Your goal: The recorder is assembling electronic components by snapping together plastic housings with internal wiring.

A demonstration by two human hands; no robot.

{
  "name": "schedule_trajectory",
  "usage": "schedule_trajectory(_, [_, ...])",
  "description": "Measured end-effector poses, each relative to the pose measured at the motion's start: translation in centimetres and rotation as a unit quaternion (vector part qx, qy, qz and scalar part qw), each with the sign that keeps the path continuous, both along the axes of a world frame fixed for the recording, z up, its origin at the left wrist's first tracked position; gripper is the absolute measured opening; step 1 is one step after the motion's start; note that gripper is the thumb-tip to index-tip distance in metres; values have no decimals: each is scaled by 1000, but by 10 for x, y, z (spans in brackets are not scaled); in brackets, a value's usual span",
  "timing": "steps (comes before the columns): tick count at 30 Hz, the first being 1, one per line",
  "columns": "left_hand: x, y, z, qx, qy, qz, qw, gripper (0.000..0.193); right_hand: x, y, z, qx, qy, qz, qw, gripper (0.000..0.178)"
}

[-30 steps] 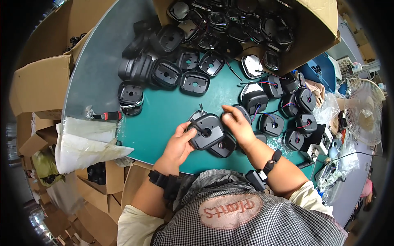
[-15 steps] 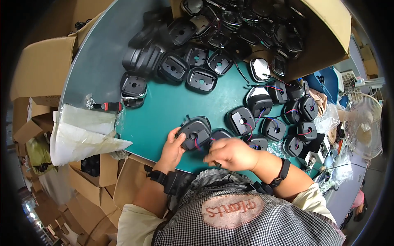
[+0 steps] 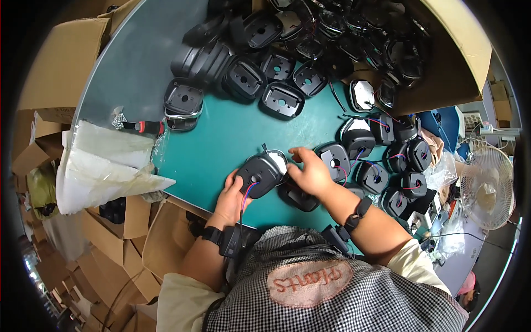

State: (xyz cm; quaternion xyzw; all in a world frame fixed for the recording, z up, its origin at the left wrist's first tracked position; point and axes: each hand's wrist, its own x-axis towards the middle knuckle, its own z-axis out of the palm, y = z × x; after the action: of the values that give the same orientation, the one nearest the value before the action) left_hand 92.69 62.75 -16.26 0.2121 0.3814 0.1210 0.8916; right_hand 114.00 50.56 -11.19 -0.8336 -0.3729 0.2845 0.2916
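My left hand point(image 3: 225, 203) grips a rounded black plastic housing point(image 3: 258, 178) by its left side, the thumb on its face. Red and blue wires point(image 3: 246, 195) come out of the housing's centre hole and run down past my left wrist. Behind its upper right edge shows a shiny white and chrome part point(image 3: 277, 161), with a short dark cable end point(image 3: 265, 148) sticking up. Right beside that part is my right hand point(image 3: 313, 175), thumb and forefinger apart; whether a fingertip touches it, I cannot tell. Another black housing point(image 3: 301, 198) lies below my right hand, partly covered.
Several wired housings point(image 3: 373, 177) lie on the right of the green table point(image 3: 215, 149). More black shells point(image 3: 283, 100) stand at the back, before a carton point(image 3: 459, 61) full of chrome-edged parts. At left are a red-handled tool point(image 3: 149, 127) and white foam sheets point(image 3: 110, 166); a fan point(image 3: 487, 188) is far right.
My right hand has left the wires and moved up to the housing's upper right edge, its fingers spreading. The housing has tilted, showing the white part behind it; its wires now hang down.
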Motion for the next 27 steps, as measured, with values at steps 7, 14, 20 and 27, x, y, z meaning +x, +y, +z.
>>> schedule_trajectory(7, [3, 2, -2, -4, -17, 0, 1000, 47, -16, -16, 8, -202, -182, 214, 938, 31])
schedule_trajectory(14, [5, 2, -2, 49, 17, -34, 998, 46, 26, -40, -5, -100, -132, -65, 984, 21])
schedule_trajectory(20, [13, -5, 3, 95, 80, -42, 991, 46, 22, -29, 23, -80, -245, -25, 966, 55])
schedule_trajectory(27, [26, 3, -7, 166, 145, -81, 972, 53, 3, 6, -26, -150, -7, 33, 988, 50])
